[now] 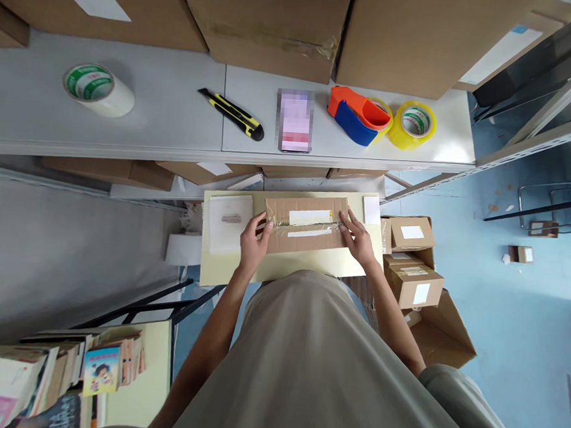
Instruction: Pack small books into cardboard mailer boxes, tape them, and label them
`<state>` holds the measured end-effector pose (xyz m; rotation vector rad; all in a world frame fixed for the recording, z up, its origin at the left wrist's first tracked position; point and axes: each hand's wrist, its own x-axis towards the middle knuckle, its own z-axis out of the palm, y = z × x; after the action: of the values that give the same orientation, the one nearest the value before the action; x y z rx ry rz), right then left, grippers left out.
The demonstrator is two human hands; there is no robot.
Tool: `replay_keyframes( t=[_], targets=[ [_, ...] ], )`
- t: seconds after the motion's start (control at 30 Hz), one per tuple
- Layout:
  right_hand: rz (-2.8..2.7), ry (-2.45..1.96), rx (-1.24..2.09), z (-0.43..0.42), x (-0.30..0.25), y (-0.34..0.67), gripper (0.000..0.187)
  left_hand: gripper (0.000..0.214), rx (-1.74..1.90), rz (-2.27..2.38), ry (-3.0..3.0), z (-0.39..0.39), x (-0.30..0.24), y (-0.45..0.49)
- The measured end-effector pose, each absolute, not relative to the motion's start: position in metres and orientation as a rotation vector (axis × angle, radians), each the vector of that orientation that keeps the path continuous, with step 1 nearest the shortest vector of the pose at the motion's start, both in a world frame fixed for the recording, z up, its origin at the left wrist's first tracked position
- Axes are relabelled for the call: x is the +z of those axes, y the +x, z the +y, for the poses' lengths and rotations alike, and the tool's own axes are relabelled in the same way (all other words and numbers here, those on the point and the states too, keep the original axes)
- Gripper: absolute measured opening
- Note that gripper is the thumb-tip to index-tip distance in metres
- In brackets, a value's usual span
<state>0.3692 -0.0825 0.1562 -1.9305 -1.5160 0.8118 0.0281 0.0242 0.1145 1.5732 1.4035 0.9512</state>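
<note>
A flat cardboard box (305,245) lies on the pale yellow table (220,271) in front of me. Its top seam runs lengthwise between two strips of a white label, with shiny clear tape at both ends. My left hand (255,243) grips the left end, thumb on top by the seam and fingers at the edge. At the right end, my right hand (359,240) holds the box the same way, fingertips near the seam. Left of the box is a white sheet or pad (225,236) with a grey mark; a small white card (371,210) lies to the right.
The shelf (174,128) holds a wide tape roll (101,90), a utility knife (231,114), a phone (296,120), an orange-blue tape dispenser (355,114) and a yellow tape roll (413,125). Large cartons (273,30) stand behind. Packed boxes (412,278) are at right, books (59,374) at lower left.
</note>
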Motion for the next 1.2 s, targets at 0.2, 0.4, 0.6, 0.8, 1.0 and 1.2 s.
replay_keyframes(
  t=[0.2, 0.4, 0.6, 0.8, 1.0, 1.2],
  targets=[
    [-1.557, -1.922, 0.77, -0.083, 0.155, 0.368, 0.061, 0.063, 0.942, 1.415, 1.604, 0.024, 0.113, 0.028],
    [-1.546, -1.93, 0.774, -0.085, 0.152, 0.369, 0.061, 0.06, 0.949, 1.416, 1.606, 0.024, 0.115, 0.027],
    [-1.567, -1.931, 0.773, -0.084, 0.151, 0.369, 0.062, 0.059, 0.948, 1.419, 1.544, 0.026, 0.116, 0.029],
    [-1.546, -1.924, 0.785, -0.083, 0.151, 0.369, 0.063, 0.058, 0.945, 1.424, 1.512, 0.027, 0.115, 0.03],
    [-1.513, -1.92, 0.823, -0.081, 0.153, 0.369, 0.064, 0.065, 0.906, 1.44, 1.52, 0.026, 0.12, 0.031],
    [-1.473, -1.863, 0.885, -0.081, 0.168, 0.371, 0.065, 0.069, 0.821, 1.465, 1.622, 0.026, 0.132, 0.026]
  ],
)
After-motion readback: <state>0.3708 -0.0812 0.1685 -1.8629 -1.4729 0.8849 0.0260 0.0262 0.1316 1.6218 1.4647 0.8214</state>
